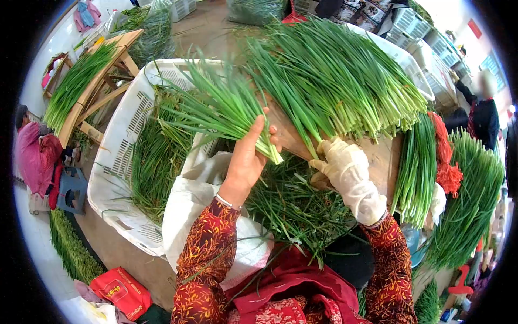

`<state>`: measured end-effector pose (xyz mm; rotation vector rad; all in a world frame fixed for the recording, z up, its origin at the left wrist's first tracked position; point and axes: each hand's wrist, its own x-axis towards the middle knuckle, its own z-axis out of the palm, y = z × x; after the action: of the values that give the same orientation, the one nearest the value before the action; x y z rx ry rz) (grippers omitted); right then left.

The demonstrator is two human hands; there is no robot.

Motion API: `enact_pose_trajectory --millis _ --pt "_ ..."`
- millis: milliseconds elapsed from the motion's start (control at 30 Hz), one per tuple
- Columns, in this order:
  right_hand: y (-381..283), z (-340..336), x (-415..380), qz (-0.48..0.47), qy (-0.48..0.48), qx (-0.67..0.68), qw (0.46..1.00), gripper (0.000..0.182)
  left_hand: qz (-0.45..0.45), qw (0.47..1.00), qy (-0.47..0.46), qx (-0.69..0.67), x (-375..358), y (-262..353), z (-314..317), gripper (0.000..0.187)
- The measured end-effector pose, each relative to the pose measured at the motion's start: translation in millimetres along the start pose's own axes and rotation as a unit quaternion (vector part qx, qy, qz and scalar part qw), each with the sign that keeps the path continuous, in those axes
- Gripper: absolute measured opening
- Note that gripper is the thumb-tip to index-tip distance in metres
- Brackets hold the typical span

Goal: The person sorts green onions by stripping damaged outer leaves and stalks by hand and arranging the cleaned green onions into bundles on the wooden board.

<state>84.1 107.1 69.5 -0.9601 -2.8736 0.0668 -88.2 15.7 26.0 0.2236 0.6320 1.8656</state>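
Note:
My bare left hand (249, 154) is closed around a bunch of garlic chives (226, 105), its pale stem ends pointing down towards me and its green tips fanned out up and left. On my right hand (345, 170) there is a cream-coloured glove; its fingers pinch the stem ends of a few chives (303, 129) at the near edge of a wooden board (386, 156). A thick pile of chives (340, 75) covers most of that board, stems towards me. Loose chive leaves and trimmings (297, 197) lie below my hands, over my lap.
To the left stands a white slotted crate (110, 146) with chive waste inside, beside a white sack (183, 208). More chives (467, 200) and red ties (445, 156) are at my right. A person in pink (38, 148) sits far left; another in dark clothes (483, 119) stands at right.

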Motion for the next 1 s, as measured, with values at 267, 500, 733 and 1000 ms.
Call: enact_pose_trajectory --millis 267,500,733,1000 --pt "17.3 -16.5 -12.4 0.200 -0.065 0.690 0.693 0.022 0.086 0.952 -0.007 0.294 -14.8 21.6 6.8 0.040" --pt "3.4 -12.8 -30.6 0.110 -0.036 0.845 0.522 0.020 0.037 0.996 0.018 0.075 -37.3 5.3 14.6 0.033" --pt "-9.9 0.2 -48.3 0.088 0.071 0.563 0.818 0.016 0.029 0.996 0.035 0.071 -40.4 -45.3 31.6 0.022" --pt "-10.9 4.4 -51.4 0.086 0.032 0.576 0.812 0.019 0.037 0.978 0.040 0.202 -39.5 -51.8 35.1 0.027"
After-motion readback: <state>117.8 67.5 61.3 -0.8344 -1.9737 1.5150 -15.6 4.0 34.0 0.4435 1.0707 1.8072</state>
